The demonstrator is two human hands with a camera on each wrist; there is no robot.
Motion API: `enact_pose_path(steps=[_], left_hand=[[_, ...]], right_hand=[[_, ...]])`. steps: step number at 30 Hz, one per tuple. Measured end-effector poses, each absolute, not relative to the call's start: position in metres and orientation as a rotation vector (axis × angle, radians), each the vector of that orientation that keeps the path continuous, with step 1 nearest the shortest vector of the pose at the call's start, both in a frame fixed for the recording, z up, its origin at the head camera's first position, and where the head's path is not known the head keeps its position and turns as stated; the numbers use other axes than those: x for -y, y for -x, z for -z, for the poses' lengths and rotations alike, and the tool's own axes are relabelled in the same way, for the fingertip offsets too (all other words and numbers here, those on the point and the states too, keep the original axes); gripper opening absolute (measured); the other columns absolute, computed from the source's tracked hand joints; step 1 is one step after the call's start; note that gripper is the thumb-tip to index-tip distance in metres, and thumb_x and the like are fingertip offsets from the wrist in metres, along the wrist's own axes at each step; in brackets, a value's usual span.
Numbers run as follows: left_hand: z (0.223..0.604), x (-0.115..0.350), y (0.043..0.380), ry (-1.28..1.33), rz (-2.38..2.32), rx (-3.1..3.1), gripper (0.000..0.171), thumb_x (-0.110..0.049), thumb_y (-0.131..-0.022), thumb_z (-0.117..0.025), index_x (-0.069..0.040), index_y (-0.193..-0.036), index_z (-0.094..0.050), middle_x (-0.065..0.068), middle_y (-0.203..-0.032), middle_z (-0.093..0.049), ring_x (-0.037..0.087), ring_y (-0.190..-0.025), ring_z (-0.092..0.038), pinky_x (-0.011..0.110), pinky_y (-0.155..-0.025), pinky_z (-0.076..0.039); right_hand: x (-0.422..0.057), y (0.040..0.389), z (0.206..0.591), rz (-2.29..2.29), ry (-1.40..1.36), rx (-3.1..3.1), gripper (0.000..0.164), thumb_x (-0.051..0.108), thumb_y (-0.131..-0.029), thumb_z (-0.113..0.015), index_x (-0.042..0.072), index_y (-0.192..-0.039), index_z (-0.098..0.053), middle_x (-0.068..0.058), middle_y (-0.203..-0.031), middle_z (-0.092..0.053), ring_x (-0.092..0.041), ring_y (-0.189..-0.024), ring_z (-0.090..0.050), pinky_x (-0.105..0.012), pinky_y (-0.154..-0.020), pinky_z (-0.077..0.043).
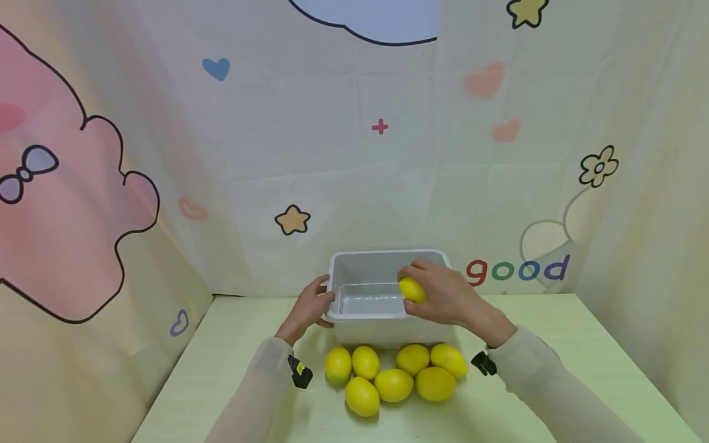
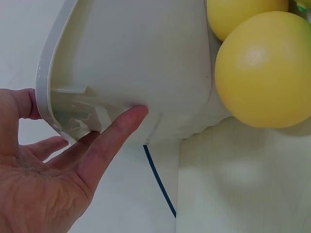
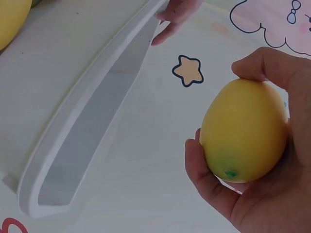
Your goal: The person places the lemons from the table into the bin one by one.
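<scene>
A person's right hand [image 1: 443, 295] grips a yellow lemon [image 1: 411, 289] over the opening of a white bin [image 1: 388, 333], toward its right side, thumb and fingers curled around the fruit; its green tip shows in the right wrist view. The left hand [image 1: 310, 307] grasps the bin at its left rim, fingers against the outside wall. On the pale worktop [image 1: 244, 344], seven loose lemons [image 1: 394, 386] crowd the space between the person and the bin's front wall, some touching one another. The right hand hides part of the bin's front rim and interior from the head camera. Black devices [image 1: 300, 372] sit at both wrists, over light sleeves [image 1: 554, 381]. Close behind the bin hangs a pale printed curtain [image 1: 332, 154], bearing an orange star [image 1: 292, 220], the multicolored word "good" [image 1: 517, 271] at right and a large pink cartoon figure [image 1: 61, 203] at left.
</scene>
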State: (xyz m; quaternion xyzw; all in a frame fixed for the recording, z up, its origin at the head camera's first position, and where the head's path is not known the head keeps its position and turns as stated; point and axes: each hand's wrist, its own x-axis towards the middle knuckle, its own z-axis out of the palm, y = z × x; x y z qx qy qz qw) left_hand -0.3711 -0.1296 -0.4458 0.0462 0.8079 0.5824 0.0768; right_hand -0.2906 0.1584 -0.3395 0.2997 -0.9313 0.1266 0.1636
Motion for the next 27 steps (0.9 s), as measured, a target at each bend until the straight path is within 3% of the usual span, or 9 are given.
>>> enact_pose_path(steps=[12, 27], left_hand=[[0.441, 0.128, 0.367, -0.186, -1.773, -2.420, 0.064, -0.021, -0.095, -0.053, -0.015, -0.155, -0.030, 0.022, -0.148, -0.045, 0.045, -0.115, -0.061, 0.049, -0.063, -0.060], [0.444, 0.128, 0.369, -0.174, -1.761, -2.421, 0.064, -0.023, -0.095, -0.052, -0.017, -0.155, -0.030, 0.023, -0.150, -0.042, 0.045, -0.119, -0.059, 0.045, -0.061, -0.061]], right_hand=[[-0.161, 0.309, 0.337, -0.357, -0.808, 2.696, 0.030, 0.027, -0.080, -0.068, 0.020, -0.109, -0.064, 0.000, -0.100, -0.061, -0.019, -0.077, -0.052, -0.025, -0.053, -0.039], [-0.160, 0.350, 0.323, -0.329, -0.795, 2.835, 0.032, 0.026, -0.080, -0.068, 0.018, -0.111, -0.064, -0.001, -0.094, -0.060, -0.019, -0.079, -0.053, -0.029, -0.062, -0.043]])
